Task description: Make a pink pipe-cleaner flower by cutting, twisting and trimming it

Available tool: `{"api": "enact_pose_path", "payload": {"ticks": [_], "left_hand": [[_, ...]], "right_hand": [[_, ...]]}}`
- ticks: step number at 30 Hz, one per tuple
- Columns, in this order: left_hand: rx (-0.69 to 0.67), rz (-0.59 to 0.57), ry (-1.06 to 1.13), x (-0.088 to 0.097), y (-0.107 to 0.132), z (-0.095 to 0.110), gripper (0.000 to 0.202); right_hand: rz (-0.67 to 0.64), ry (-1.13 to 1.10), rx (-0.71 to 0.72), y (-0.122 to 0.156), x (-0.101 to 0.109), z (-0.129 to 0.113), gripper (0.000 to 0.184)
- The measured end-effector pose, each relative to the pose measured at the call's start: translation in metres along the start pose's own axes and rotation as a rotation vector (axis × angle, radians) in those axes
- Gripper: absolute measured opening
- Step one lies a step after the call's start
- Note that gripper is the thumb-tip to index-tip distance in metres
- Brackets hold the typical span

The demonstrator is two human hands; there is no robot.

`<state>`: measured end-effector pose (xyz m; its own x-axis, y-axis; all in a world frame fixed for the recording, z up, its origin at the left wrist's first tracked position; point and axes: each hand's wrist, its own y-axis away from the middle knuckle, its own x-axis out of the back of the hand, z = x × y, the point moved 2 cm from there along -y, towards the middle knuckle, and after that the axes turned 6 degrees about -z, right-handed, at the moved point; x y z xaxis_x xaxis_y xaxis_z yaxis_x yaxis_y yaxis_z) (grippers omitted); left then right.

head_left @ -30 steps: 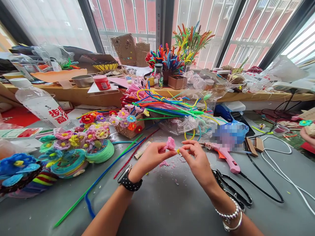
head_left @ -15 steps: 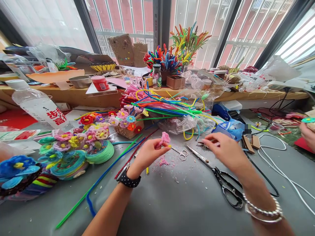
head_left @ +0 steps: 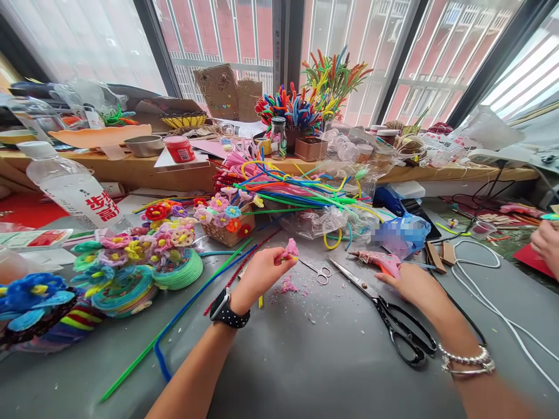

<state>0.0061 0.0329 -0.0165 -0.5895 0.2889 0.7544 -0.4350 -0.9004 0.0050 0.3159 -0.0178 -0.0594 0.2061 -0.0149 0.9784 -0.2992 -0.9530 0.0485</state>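
My left hand (head_left: 262,273) is closed in a pinch on a small pink pipe-cleaner flower (head_left: 290,249), held above the grey table. A bit of yellow shows at the fingertips. My right hand (head_left: 414,282) is closed around the back end of a pink hot glue gun (head_left: 378,260), whose dark nozzle points left, low over the table. Some of the right fingers are hidden behind the hand. Large black-handled scissors (head_left: 384,308) lie open just left of my right hand. Small silver scissors (head_left: 321,272) and pink fuzz scraps (head_left: 288,285) lie between my hands.
Finished flower baskets (head_left: 177,267) stand at left, near a water bottle (head_left: 74,186). Bundled pipe cleaners (head_left: 288,180) fill the back middle. A blue plastic packet (head_left: 406,233) and white cable (head_left: 484,291) lie at right. Another person's hand (head_left: 545,244) shows at the right edge.
My right hand has moved right and slightly down, closing on the glue gun's back end, and the gun now shows clearly. My left hand has lowered slightly, still pinching the pink flower.
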Motion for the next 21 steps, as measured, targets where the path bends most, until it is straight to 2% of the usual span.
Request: {"api": "enact_pose_path", "payload": {"ticks": [5,9,15,19,21], "left_hand": [[0.035,0.085,-0.152,0.002,-0.002,-0.007,0.028],[0.106,0.124,-0.272,0.009,-0.003,-0.015,0.025],[0.185,0.098,-0.364,0.01,-0.001,-0.014,0.023],[0.196,0.064,-0.388,0.007,0.0,-0.011,0.024],[0.199,0.055,-0.391,0.007,0.0,-0.01,0.025]], "right_hand": [[-0.133,-0.021,-0.064,0.001,0.004,-0.005,0.037],[-0.166,-0.062,-0.043,0.0,0.01,-0.012,0.028],[-0.218,-0.176,-0.138,-0.004,0.014,-0.013,0.037],[-0.146,-0.193,-0.065,-0.007,0.011,-0.01,0.039],[0.006,-0.213,-0.05,-0.006,0.012,-0.008,0.036]]}}
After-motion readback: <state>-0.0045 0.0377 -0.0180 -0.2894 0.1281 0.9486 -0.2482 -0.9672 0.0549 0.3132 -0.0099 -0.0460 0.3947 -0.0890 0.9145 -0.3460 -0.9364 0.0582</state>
